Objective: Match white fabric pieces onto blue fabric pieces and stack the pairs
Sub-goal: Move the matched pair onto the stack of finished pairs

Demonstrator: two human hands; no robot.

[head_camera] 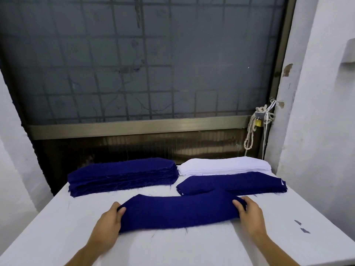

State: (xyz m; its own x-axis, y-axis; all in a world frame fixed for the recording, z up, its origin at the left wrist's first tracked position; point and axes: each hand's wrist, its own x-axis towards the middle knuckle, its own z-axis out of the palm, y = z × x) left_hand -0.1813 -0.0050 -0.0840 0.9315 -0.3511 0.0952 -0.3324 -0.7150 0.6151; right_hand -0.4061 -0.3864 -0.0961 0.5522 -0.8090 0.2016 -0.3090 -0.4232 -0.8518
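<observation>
Blue piece (178, 212) spans left grip (108, 225) to right grip (249, 215).

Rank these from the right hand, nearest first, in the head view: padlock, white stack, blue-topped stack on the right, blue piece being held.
From the right hand:
1. blue piece: gripped in it, front centre.
2. blue-topped stack: just behind the hand, on the right.
3. white stack: directly behind that stack, farther back.
4. padlock: hanging farthest back, on the right.

Garment workshop: stacked cut fabric pieces (123, 174) on white table (192, 246)
</observation>
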